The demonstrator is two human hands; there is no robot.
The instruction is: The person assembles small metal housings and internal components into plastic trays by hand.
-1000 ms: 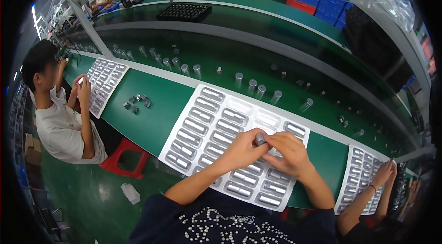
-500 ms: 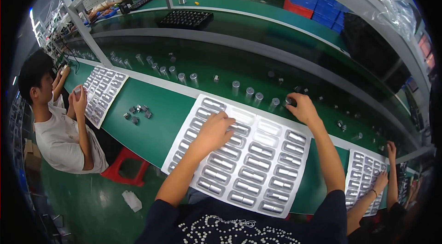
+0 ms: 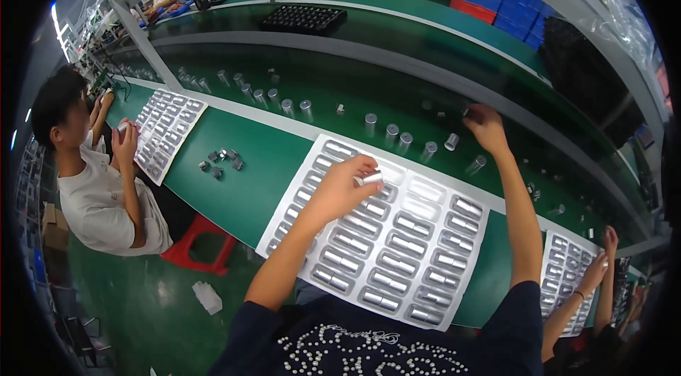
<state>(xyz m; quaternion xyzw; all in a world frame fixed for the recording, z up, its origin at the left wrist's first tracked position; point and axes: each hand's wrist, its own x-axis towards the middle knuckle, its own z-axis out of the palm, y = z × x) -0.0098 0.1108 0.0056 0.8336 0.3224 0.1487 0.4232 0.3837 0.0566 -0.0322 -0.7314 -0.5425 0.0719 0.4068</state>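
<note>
My left hand [image 3: 339,190] is closed around a short silver metal cylinder [image 3: 370,178], raised just over a white plastic tray [image 3: 425,190]. Silver cylinders [image 3: 410,224] lie in most of the tray's pockets; several pockets near its far edge hold nothing. My right hand [image 3: 489,130] reaches over the dark green surface beyond the tray, its fingertips pinching a small dark piece [image 3: 467,113], too small to make out. Nearer than that hand, a silver cylinder [image 3: 452,142] leans, and several others [image 3: 391,133] stand upright in a row.
Small dark metal blocks [image 3: 223,160] lie in a cluster on the green table [image 3: 245,133] to the left. A co-worker [image 3: 106,188] sits at the left beside another filled tray [image 3: 170,126]. At the right, another person's hands [image 3: 594,271] are over a third tray [image 3: 564,269].
My left hand has come up off the tray with a silver cylinder in it. My right hand has moved farther away, past the cylinder it was at. The view has shifted slightly.
</note>
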